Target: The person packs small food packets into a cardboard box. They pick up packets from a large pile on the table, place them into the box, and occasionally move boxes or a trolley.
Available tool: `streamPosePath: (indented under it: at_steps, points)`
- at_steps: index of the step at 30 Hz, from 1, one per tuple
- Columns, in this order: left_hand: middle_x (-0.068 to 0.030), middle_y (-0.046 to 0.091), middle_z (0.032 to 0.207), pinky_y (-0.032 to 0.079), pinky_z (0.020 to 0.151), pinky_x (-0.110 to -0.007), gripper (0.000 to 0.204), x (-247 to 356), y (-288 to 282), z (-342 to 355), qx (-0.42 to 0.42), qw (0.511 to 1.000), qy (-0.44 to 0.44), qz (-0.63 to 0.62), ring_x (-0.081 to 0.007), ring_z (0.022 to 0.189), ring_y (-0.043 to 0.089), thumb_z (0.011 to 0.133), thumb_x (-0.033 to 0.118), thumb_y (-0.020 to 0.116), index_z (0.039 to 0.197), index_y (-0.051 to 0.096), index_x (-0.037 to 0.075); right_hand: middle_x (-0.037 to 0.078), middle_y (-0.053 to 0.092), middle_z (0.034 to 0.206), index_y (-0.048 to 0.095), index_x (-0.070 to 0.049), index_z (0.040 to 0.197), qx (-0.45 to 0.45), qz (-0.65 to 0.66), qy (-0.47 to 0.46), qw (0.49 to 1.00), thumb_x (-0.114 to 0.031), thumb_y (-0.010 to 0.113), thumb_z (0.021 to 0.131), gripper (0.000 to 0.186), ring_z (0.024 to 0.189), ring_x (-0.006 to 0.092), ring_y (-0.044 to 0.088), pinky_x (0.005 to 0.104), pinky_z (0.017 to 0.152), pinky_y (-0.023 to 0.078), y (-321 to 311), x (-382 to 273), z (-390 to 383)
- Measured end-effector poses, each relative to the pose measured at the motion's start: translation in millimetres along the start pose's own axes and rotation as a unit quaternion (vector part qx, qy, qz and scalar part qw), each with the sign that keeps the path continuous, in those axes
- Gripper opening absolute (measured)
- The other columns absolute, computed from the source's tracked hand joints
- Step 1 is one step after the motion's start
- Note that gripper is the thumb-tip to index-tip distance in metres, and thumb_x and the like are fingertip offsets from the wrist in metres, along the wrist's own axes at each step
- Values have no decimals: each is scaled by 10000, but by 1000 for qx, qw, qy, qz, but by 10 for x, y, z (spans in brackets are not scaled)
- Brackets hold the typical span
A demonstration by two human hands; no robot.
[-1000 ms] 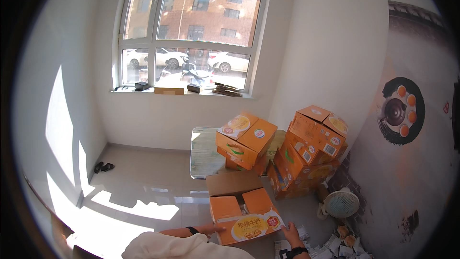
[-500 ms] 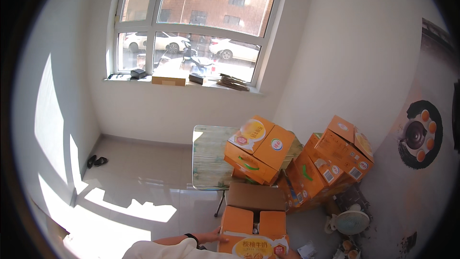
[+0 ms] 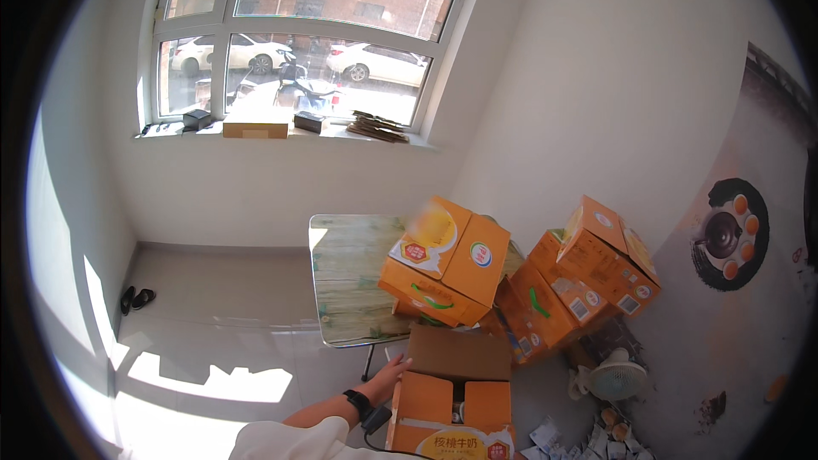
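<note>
My left hand (image 3: pixel 390 373), a dark band and device on its wrist, reaches to the left edge of an open orange carton (image 3: pixel 413 405), by its raised brown back flap (image 3: pixel 460 349); its fingers are extended, the fingertips at that flap's edge. The carton's two side flaps lie folded across the top, with a small pale item partly visible in the gap between them. My right hand is not visible. Just behind, another orange carton (image 3: pixel 469 260) with a green handle sits tilted above other cartons on a pale green-patterned folding table (image 3: pixel 345 268).
More orange cartons (image 3: pixel 609 251) are stacked at the right, above a white fan (image 3: pixel 613 379). Paper scraps (image 3: pixel 596 443) lie below it. Dark slippers (image 3: pixel 136 298) are by the left wall. The windowsill holds small boxes (image 3: pixel 256 126) and flattened cardboard (image 3: pixel 375 126). A poster (image 3: pixel 750 145) covers the right wall.
My left hand has moved from the carton's lower left side up toward its back flap. My right hand has dropped out of view. The carton sits lower and further right in the picture.
</note>
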State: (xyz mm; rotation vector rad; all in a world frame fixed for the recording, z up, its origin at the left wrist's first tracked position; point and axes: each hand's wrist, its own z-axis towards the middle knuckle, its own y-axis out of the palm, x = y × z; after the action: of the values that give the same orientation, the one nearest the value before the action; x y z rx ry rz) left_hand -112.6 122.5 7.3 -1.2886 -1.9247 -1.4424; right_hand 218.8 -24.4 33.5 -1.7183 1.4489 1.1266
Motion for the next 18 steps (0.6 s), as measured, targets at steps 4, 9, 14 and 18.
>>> streamPosePath:
  at_steps: [4, 9, 14, 18]
  points:
    - [-30, 402, 1344, 275, 1000, -358, 547, -24, -96, 2, -109, 994, 5, -30, -161, 1209, 380, 932, 409, 394, 1359, 299, 79, 42, 540, 978, 484, -94, 1089, 17, 0, 6, 1000, -415, 568, 856, 405, 903, 176, 523, 346, 788, 444, 52, -54, 54]
    - [22, 514, 1205, 234, 971, -308, 473, 19, -132, -14, -104, 994, -31, -33, -122, 1125, 407, 939, 463, 326, 1255, 461, 138, 51, 538, 995, 473, -89, 1107, 13, 2, 14, 1000, -412, 572, 854, 422, 915, 183, 525, 348, 792, 444, 83, -40, 157]
    - [-47, 361, 1384, 183, 1048, -376, 578, -166, -205, 185, -129, 991, -31, -12, -173, 1269, 313, 934, 470, 335, 1359, 319, 80, 60, 536, 1012, 462, -84, 1125, 2, -4, 17, 1000, -410, 576, 852, 440, 926, 189, 526, 350, 796, 444, 41, -55, 235]
    - [-75, 356, 1384, 178, 1055, -360, 618, -307, -257, 285, -55, 998, -38, 22, -200, 1268, 317, 928, 508, 306, 1354, 318, 60, 67, 535, 1025, 454, -80, 1139, -13, -9, 12, 1000, -408, 579, 850, 455, 935, 195, 528, 352, 798, 444, -50, -58, 276]
